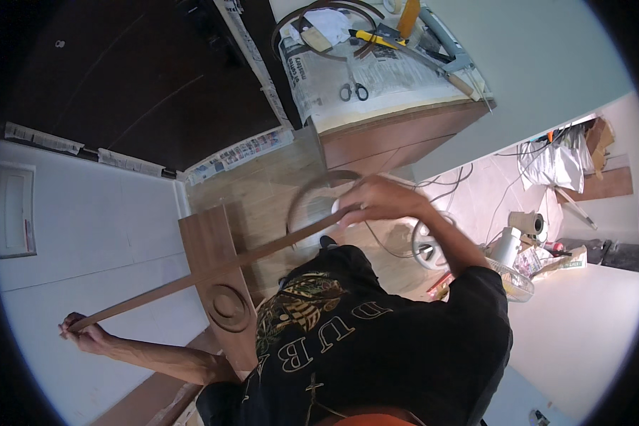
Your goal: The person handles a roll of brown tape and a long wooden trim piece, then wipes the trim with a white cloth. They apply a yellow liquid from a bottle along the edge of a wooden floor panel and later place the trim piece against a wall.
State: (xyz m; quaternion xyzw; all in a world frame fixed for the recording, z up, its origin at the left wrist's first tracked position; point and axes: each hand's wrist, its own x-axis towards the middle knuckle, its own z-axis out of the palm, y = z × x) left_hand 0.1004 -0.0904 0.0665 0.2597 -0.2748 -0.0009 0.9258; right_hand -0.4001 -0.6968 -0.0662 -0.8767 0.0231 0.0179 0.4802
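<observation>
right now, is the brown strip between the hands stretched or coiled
Stretched: the brown strip runs nearly straight from the left hand to the right hand.

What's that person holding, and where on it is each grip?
A long brown strip: left hand at one end, right hand farther along; whether that's the other end is unclear.

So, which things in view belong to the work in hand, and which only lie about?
In the job: brown strip, held between left hand and right hand; probably wood-grain board beneath it.

Just lying about, it seems: scissors; electric fan; silver sheeting.
</observation>
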